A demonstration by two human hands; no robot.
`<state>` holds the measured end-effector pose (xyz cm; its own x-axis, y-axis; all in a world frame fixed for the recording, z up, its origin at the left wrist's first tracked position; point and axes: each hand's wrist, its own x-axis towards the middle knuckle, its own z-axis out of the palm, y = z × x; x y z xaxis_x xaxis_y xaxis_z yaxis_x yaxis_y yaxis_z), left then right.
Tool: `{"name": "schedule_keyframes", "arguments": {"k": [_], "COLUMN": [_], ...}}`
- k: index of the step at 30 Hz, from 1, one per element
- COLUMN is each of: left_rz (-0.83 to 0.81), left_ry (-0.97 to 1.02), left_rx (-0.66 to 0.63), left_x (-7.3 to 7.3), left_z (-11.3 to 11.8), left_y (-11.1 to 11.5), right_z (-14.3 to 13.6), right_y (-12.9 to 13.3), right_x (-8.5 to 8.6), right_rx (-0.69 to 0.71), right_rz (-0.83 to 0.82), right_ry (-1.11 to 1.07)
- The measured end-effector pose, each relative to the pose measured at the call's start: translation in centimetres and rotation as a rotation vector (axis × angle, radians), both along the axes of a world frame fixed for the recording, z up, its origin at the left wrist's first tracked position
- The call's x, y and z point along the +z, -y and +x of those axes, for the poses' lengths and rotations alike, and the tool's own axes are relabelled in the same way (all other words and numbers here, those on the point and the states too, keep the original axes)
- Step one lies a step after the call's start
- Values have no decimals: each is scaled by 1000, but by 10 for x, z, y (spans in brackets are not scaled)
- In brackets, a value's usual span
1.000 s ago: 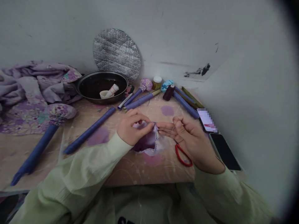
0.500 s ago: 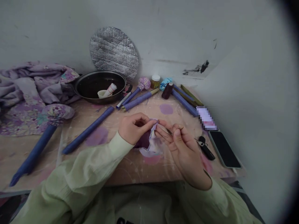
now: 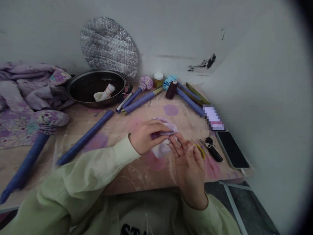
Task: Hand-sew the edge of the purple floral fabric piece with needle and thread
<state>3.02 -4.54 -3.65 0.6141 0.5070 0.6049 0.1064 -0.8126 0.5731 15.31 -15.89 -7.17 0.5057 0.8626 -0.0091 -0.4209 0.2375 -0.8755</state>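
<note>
My left hand [image 3: 150, 134] is closed, pinching the gathered edge of a light purple cloth [image 3: 162, 150]. Part of the cloth lies on the table below the fingers, and the rest is bunched behind them. My right hand [image 3: 190, 169] is turned palm up, its thumb and forefinger pinched on what looks like a thin needle [image 3: 183, 149], barely visible against the skin. Its other fingers reach to the edge of the cloth, touching or nearly touching it. A yellow loop [image 3: 201, 151] shows just behind the right fingers; most of it is hidden.
Keys [image 3: 212, 150] and a dark phone [image 3: 232, 149] lie to the right. A dark thread spool [image 3: 171, 90] stands at the back, by a lidded jar [image 3: 158, 80]. Blue-wrapped sticks [image 3: 85, 137] lie around. A black pan [image 3: 73, 94] holds a small white cup.
The cloth's edge has turned from upright to nearly level in my left fingers. My right hand has drawn lower and swung more upright, and the yellow loop has come into sight. The view has shifted slightly.
</note>
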Motion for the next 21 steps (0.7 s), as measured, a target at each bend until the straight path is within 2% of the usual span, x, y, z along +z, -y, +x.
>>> {"name": "schedule_keyframes", "arguments": {"k": [3,5,7,11,14,18,21], "left_rz": [-103,-181,-217,-178,-130,-147,-79], "left_ry": [-17,-14,7,63,89,141,227], "left_rx": [52,65,55,53,137,253,294], "left_x": [-25,-31,-31,-25,-20,-5,21], "left_z": [3,5,7,5,3,2,-1], "left_y": [10,17,21,19,8,-21,-47], "right_z": [4,7,11,14,12,10,9], "right_y": [19,31,40,46,40,10,-24], "right_x": [-18,-21,-17,-4,3,17,35], "right_rx": [-126,-187,-227,-257,-160,-18,57], "right_rz": [-56,-34,-8,77,123,142,160], "right_ry": [59,111,148,208,297,399,497]}}
